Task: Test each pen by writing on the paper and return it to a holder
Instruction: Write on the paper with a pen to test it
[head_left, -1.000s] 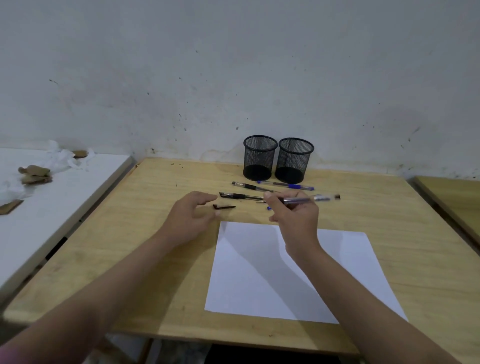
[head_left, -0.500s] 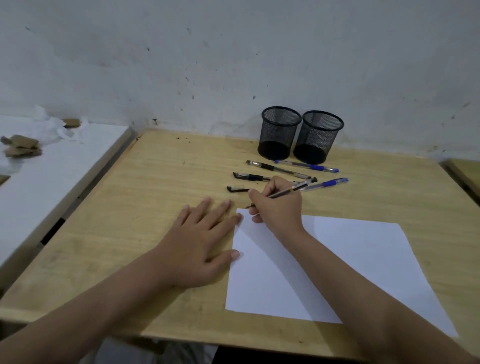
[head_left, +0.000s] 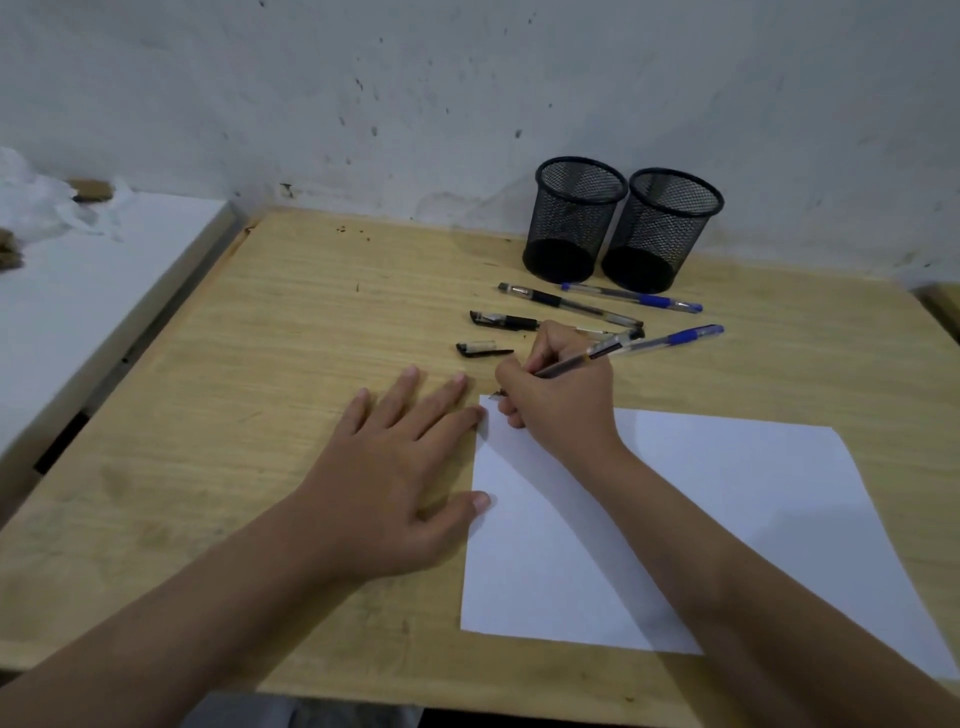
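While the right hand (head_left: 558, 402) pinches an uncapped black pen (head_left: 571, 364) in a writing grip and brings its tip to the far left corner of a white sheet of paper (head_left: 701, 519), the left hand (head_left: 395, 467) lies flat and spread on the wooden desk (head_left: 311, 312), its index fingertip and thumb just touching the sheet's left edge. A small dark mark shows at that corner, though whether it is ink cannot be told. Because the tip works so near the edge, a stroke could run off onto the wood, and with the paper held only lightly by two fingertips it may slide or buckle under the pen. A loose black pen cap (head_left: 483, 348) rests just beyond the left fingers, where a sweep of the hand might knock it away. Beyond the writing hand lie four more pens: a black capped pen (head_left: 501, 320), a clear pen with black grip (head_left: 569, 305) and two blue pens (head_left: 631, 299) (head_left: 670, 340), one nearly under the knuckles and liable to be nudged into rolling. Both black mesh holders (head_left: 574, 218) (head_left: 665, 228) stand against the wall, apparently empty, so most of the testing seems to lie ahead.
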